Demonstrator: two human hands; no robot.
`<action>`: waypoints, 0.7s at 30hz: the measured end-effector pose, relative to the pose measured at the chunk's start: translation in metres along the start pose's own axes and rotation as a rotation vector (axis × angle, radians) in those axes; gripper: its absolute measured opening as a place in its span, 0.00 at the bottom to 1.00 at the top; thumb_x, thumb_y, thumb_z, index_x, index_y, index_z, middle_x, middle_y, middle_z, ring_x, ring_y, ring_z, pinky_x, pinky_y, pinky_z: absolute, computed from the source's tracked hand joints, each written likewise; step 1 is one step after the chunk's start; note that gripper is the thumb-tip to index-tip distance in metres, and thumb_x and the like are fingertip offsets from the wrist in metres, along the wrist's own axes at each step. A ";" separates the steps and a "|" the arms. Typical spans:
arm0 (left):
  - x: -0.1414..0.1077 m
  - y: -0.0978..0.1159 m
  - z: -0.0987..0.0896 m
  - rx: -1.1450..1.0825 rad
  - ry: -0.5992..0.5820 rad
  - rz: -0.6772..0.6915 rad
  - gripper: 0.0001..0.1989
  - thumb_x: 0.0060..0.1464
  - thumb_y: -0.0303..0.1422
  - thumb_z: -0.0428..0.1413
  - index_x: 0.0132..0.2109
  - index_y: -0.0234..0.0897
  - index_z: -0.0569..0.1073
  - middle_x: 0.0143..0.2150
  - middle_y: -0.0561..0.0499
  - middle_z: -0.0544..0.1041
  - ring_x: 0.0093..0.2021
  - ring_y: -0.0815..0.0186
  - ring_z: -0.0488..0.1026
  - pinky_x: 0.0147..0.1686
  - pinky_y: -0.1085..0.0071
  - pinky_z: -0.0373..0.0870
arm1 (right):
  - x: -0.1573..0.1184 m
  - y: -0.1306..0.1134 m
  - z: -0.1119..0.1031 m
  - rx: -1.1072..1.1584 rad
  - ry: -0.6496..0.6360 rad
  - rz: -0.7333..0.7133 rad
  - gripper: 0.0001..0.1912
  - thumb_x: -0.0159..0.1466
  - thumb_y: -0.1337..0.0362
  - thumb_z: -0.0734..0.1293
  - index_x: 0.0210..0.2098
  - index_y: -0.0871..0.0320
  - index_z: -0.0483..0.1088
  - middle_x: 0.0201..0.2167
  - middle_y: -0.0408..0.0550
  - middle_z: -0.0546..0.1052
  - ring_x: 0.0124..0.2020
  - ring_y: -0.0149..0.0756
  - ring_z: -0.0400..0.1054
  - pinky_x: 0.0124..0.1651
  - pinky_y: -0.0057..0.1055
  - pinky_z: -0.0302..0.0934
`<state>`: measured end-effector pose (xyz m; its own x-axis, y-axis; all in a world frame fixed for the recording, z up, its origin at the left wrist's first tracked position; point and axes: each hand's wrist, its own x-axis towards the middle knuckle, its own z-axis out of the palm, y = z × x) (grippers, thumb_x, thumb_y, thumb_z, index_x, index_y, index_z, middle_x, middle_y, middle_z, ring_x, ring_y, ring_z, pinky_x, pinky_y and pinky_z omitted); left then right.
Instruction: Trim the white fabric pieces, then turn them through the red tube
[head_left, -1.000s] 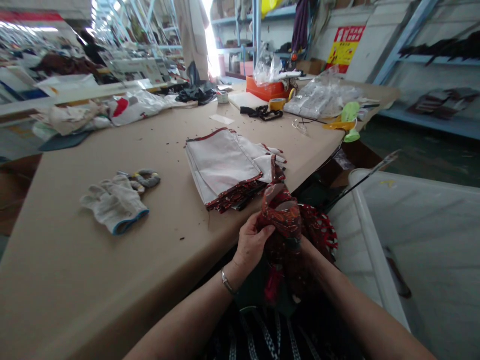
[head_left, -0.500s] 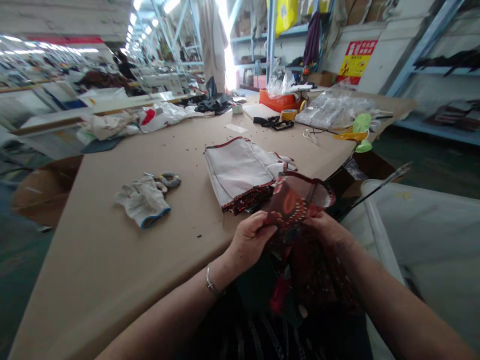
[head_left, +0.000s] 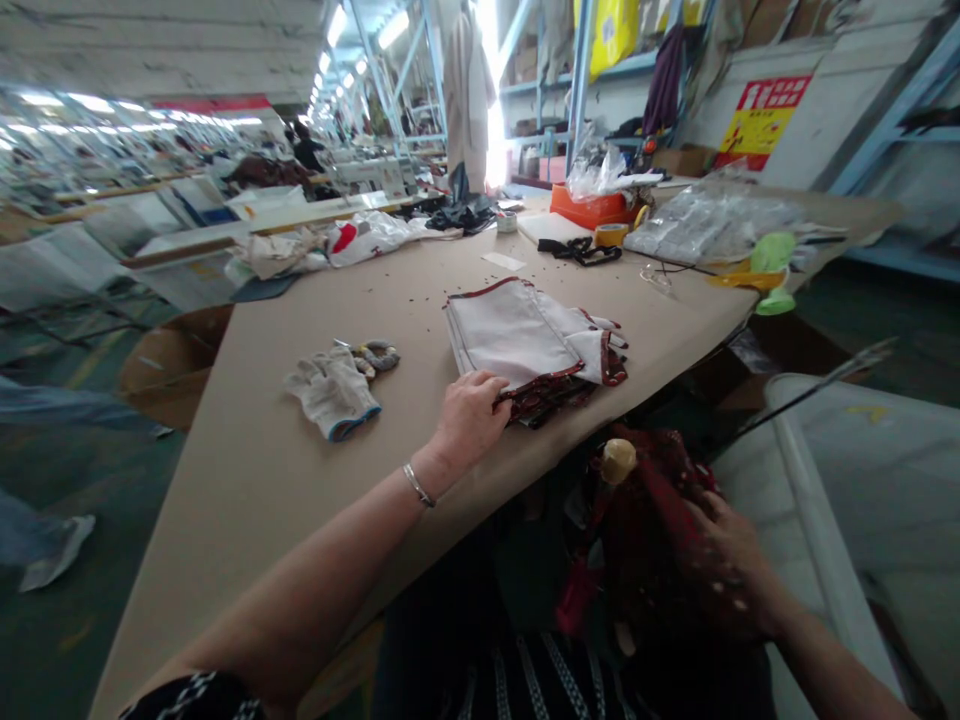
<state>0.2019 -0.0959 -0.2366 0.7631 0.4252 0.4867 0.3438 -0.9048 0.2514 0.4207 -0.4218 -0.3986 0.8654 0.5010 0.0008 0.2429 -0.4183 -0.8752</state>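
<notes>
My left hand (head_left: 471, 418) is at the near left corner of a stack of folded white cloth pieces (head_left: 517, 335) with dark red patterned edging, its fingers curled over that edge. The stack lies near the front edge of the table. Below the table edge, over my lap, hangs a heap of dark red patterned cloth (head_left: 652, 530). My right hand (head_left: 724, 545) is in this heap, its fingers closed on the cloth and somewhat blurred. A pale rounded knob (head_left: 619, 461) sticks up beside the heap, and a blurred red object (head_left: 576, 597) hangs lower down.
Left of the stack lie grey-white work gloves (head_left: 334, 390). Black straps (head_left: 577, 250), a yellow tape roll (head_left: 611, 235), an orange box (head_left: 592, 205) and clear plastic bags (head_left: 705, 220) lie farther back. A white bin (head_left: 862, 480) stands at right. Another person's foot (head_left: 56, 550) shows at left.
The patterned piece that both hands held up is now on the stack, let go. My left hand moved left onto the stack's corner; my right hand dropped to the cloth in my lap.
</notes>
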 end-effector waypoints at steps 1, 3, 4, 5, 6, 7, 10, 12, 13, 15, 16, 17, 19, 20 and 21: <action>0.001 0.002 0.000 0.025 -0.015 0.009 0.10 0.54 0.28 0.53 0.40 0.35 0.77 0.41 0.45 0.78 0.43 0.60 0.73 0.46 0.63 0.69 | -0.004 0.008 0.008 -0.054 0.039 0.056 0.19 0.47 0.45 0.67 0.30 0.53 0.71 0.30 0.56 0.77 0.33 0.57 0.72 0.41 0.56 0.63; 0.005 0.004 0.000 0.052 -0.050 0.022 0.10 0.56 0.27 0.51 0.37 0.35 0.78 0.38 0.46 0.77 0.40 0.62 0.73 0.45 0.65 0.69 | -0.008 0.012 0.015 -0.114 0.101 0.122 0.25 0.47 0.45 0.65 0.35 0.57 0.71 0.36 0.60 0.77 0.41 0.61 0.71 0.48 0.58 0.60; 0.007 0.004 -0.001 0.060 -0.068 0.023 0.11 0.56 0.27 0.50 0.36 0.35 0.78 0.37 0.46 0.77 0.39 0.62 0.73 0.43 0.66 0.69 | -0.007 0.008 0.015 -0.125 0.115 0.127 0.27 0.49 0.44 0.64 0.39 0.58 0.70 0.40 0.61 0.76 0.44 0.60 0.71 0.51 0.56 0.60; 0.010 0.004 -0.002 0.066 -0.081 0.019 0.12 0.56 0.26 0.49 0.35 0.35 0.78 0.36 0.46 0.77 0.37 0.63 0.73 0.42 0.67 0.69 | -0.006 -0.001 0.014 -0.119 0.122 0.114 0.28 0.51 0.44 0.62 0.42 0.59 0.69 0.43 0.61 0.76 0.46 0.57 0.70 0.52 0.53 0.60; 0.012 0.003 -0.003 0.071 -0.089 0.006 0.13 0.56 0.26 0.48 0.34 0.35 0.78 0.35 0.46 0.77 0.36 0.64 0.73 0.41 0.67 0.68 | -0.004 -0.014 0.012 -0.096 0.126 0.084 0.28 0.54 0.45 0.62 0.44 0.59 0.69 0.44 0.59 0.76 0.47 0.53 0.70 0.53 0.49 0.61; 0.014 0.003 -0.004 0.071 -0.088 -0.013 0.13 0.56 0.26 0.48 0.33 0.35 0.77 0.34 0.47 0.77 0.35 0.64 0.73 0.40 0.68 0.68 | -0.002 -0.033 0.009 -0.058 0.136 0.036 0.26 0.57 0.46 0.61 0.45 0.58 0.69 0.44 0.57 0.76 0.46 0.50 0.71 0.52 0.46 0.62; 0.019 0.005 -0.011 0.040 -0.035 -0.069 0.11 0.54 0.25 0.49 0.33 0.37 0.77 0.34 0.48 0.77 0.34 0.64 0.73 0.38 0.69 0.68 | -0.002 -0.115 0.008 0.046 0.172 -0.245 0.17 0.64 0.51 0.61 0.43 0.55 0.71 0.38 0.51 0.77 0.38 0.42 0.72 0.44 0.38 0.66; 0.018 0.011 -0.018 0.018 0.031 -0.090 0.10 0.51 0.24 0.49 0.32 0.37 0.75 0.33 0.48 0.77 0.34 0.64 0.72 0.37 0.69 0.67 | -0.004 -0.178 0.016 -0.033 0.087 -0.589 0.11 0.67 0.58 0.60 0.42 0.55 0.72 0.40 0.49 0.76 0.41 0.39 0.71 0.47 0.36 0.64; 0.017 0.015 -0.022 0.011 0.064 -0.092 0.09 0.50 0.23 0.50 0.31 0.37 0.74 0.33 0.49 0.76 0.34 0.64 0.72 0.37 0.69 0.67 | -0.005 -0.207 0.023 -0.080 0.054 -0.789 0.11 0.68 0.61 0.60 0.42 0.56 0.72 0.41 0.50 0.75 0.43 0.39 0.69 0.50 0.36 0.63; 0.012 0.025 -0.031 0.003 0.115 -0.083 0.08 0.48 0.23 0.50 0.29 0.38 0.72 0.31 0.49 0.74 0.33 0.64 0.71 0.35 0.69 0.66 | -0.005 -0.257 0.044 -0.266 -0.012 -1.012 0.13 0.68 0.64 0.60 0.48 0.58 0.71 0.45 0.53 0.73 0.50 0.43 0.65 0.55 0.39 0.60; 0.009 0.030 -0.035 -0.006 0.132 -0.068 0.07 0.47 0.23 0.50 0.29 0.38 0.71 0.30 0.49 0.74 0.33 0.64 0.70 0.35 0.69 0.66 | -0.003 -0.275 0.056 -0.382 -0.038 -1.057 0.15 0.67 0.64 0.62 0.52 0.58 0.70 0.48 0.54 0.72 0.52 0.46 0.63 0.56 0.42 0.59; 0.006 0.034 -0.040 -0.018 0.142 -0.051 0.07 0.47 0.23 0.50 0.29 0.38 0.70 0.30 0.50 0.73 0.33 0.64 0.70 0.34 0.69 0.65 | 0.000 -0.289 0.068 -0.494 -0.076 -1.075 0.17 0.66 0.64 0.63 0.54 0.58 0.68 0.50 0.55 0.71 0.53 0.48 0.61 0.55 0.43 0.59; -0.003 0.039 -0.049 -0.040 0.154 -0.030 0.07 0.47 0.23 0.50 0.28 0.38 0.69 0.30 0.50 0.73 0.33 0.65 0.69 0.35 0.69 0.65 | 0.007 -0.305 0.087 -0.679 -0.135 -1.064 0.18 0.65 0.66 0.63 0.54 0.59 0.68 0.50 0.55 0.71 0.52 0.51 0.61 0.51 0.44 0.61; -0.009 0.039 -0.053 -0.049 0.159 -0.026 0.07 0.48 0.23 0.50 0.28 0.38 0.69 0.30 0.50 0.72 0.33 0.65 0.69 0.35 0.69 0.65 | 0.012 -0.308 0.092 -0.743 -0.151 -1.047 0.17 0.65 0.67 0.61 0.53 0.59 0.69 0.49 0.56 0.71 0.51 0.52 0.63 0.49 0.43 0.61; -0.015 0.038 -0.056 -0.056 0.166 -0.030 0.07 0.48 0.22 0.50 0.28 0.38 0.69 0.30 0.50 0.72 0.33 0.65 0.69 0.35 0.69 0.65 | 0.016 -0.308 0.093 -0.793 -0.150 -1.018 0.17 0.65 0.69 0.60 0.52 0.60 0.69 0.47 0.57 0.72 0.49 0.52 0.64 0.47 0.42 0.62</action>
<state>0.1731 -0.1354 -0.1871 0.6505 0.4545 0.6086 0.3304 -0.8908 0.3120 0.3189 -0.2148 -0.1740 0.0955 0.9146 0.3930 0.9941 -0.1080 0.0098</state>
